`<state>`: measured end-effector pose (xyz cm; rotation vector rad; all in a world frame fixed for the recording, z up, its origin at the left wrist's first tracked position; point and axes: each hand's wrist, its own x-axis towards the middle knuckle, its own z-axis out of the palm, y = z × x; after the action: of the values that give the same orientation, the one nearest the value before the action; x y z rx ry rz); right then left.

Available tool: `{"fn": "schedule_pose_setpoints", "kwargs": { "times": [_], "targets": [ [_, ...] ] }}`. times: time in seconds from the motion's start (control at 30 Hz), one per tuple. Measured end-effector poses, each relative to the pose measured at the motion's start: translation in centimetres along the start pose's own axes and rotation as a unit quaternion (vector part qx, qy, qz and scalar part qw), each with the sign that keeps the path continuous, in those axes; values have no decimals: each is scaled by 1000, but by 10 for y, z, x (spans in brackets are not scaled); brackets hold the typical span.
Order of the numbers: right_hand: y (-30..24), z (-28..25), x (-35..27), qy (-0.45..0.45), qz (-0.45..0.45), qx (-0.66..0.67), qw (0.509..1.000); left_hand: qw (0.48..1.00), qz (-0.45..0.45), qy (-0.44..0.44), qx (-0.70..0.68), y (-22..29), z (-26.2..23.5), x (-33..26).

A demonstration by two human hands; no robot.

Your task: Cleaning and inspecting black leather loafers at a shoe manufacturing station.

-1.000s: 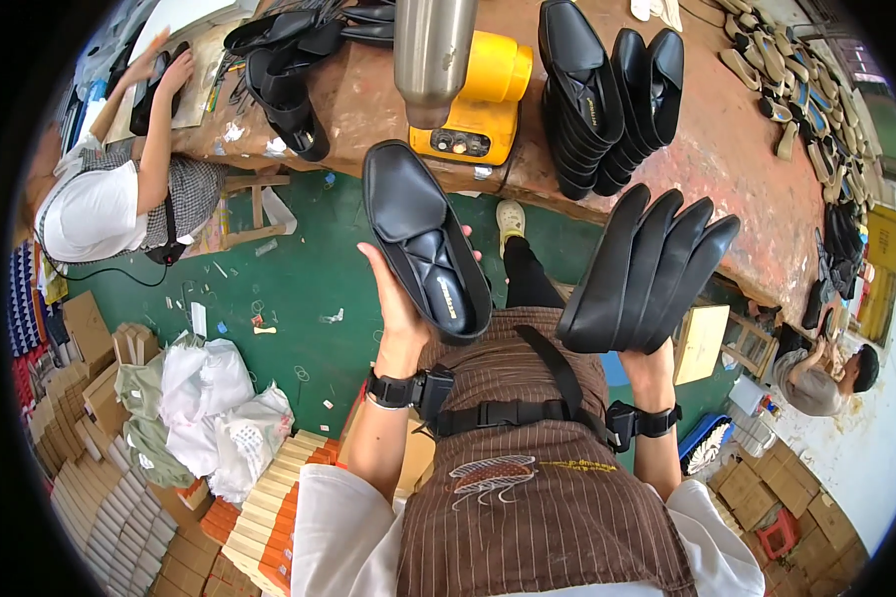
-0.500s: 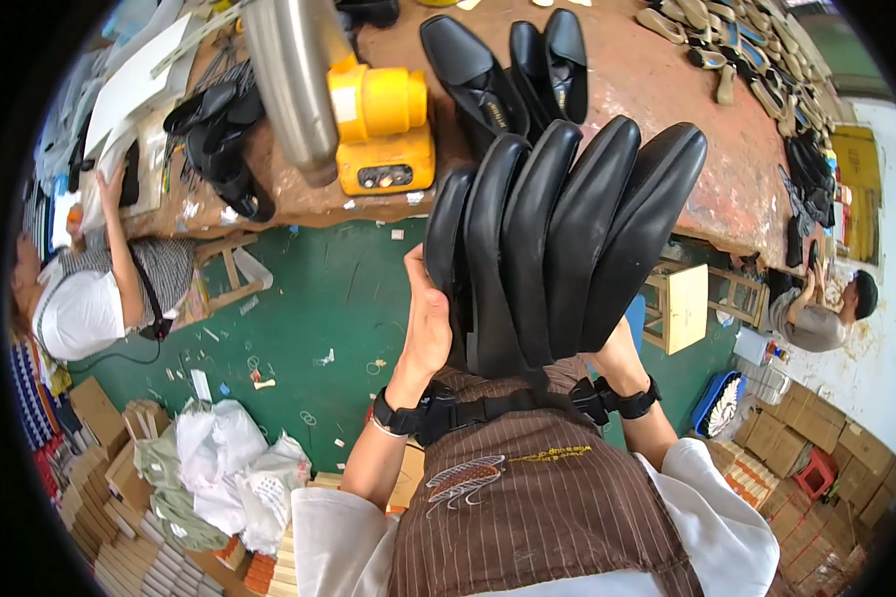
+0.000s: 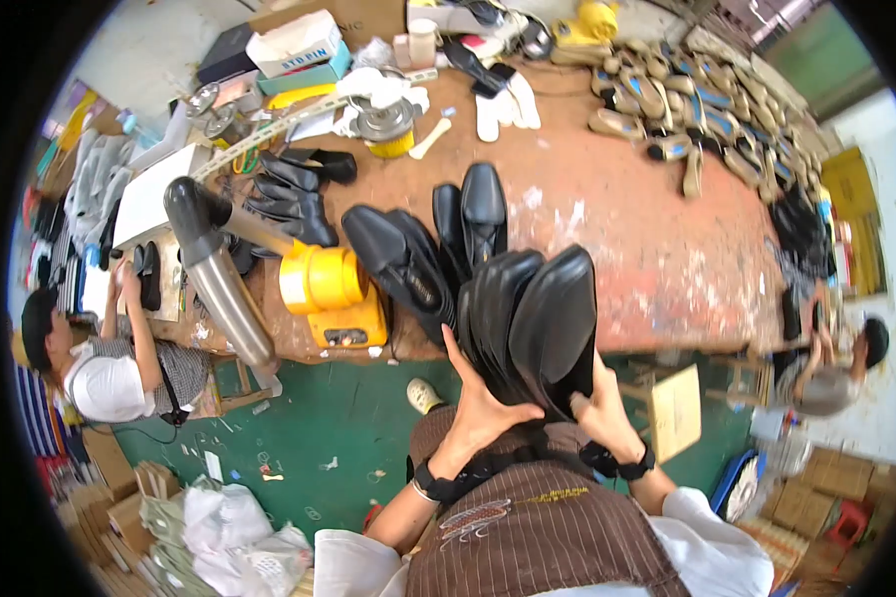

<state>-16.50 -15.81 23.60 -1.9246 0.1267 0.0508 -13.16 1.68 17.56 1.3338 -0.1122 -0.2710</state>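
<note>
Black shoe uppers (image 3: 533, 318), several pressed side by side into one stack, stand just below the middle of the frame, toes pointing up toward the worktop (image 3: 627, 229) and heels down toward the person's chest. Both hands carry the stack from beneath. The left hand (image 3: 483, 403) comes up from the lower centre, wrist bent back, palm flat against the stack's left face, thumb stretched up along its edge and fingers curled under the heels; it is clamped on the stack. The right hand (image 3: 602, 403) rises from the lower right and cups the stack's right lower corner, fingers wrapped around the outermost upper, so it too is closed on the stack. A dark wristband sits on each wrist, and both forearms angle inward over a brown striped apron (image 3: 548, 527).

Behind the stack, on the reddish worktop, more finished black shoes (image 3: 438, 249) lie in a loose row, just left of and above the held ones. A yellow machine (image 3: 334, 298) with a long grey metal tube (image 3: 219, 289) stands left of centre at the worktop's near edge. Tan soles (image 3: 667, 99) are spread across the upper right. A seated person (image 3: 110, 368) works at the left edge, another (image 3: 836, 368) at the right edge. Green floor (image 3: 338, 418) shows below the worktop.
</note>
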Motion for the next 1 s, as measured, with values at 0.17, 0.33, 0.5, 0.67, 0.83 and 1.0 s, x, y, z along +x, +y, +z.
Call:
{"fn": "schedule_pose_setpoints", "kwargs": {
  "times": [0.17,0.33,0.5,0.67,0.83,1.0],
  "targets": [
    [16,-70,45,-44,-59,-111,991,999,35,17,-10,2,72,58],
    [-12,-123,170,-452,-53,35,890,988,-72,103,-86,-17,40,75],
    [-15,-72,374,-144,-225,-189,945,965,-153,167,-133,33,28,58],
    [-2,92,512,-63,-320,-294,898,953,-238,185,-16,30,4,-2],
    [24,167,577,-50,-347,-378,857,895,-273,280,-213,34,16,9],
    [17,172,573,-137,-350,-451,809,941,-171,278,-86,80,-18,50]
  ]
}}
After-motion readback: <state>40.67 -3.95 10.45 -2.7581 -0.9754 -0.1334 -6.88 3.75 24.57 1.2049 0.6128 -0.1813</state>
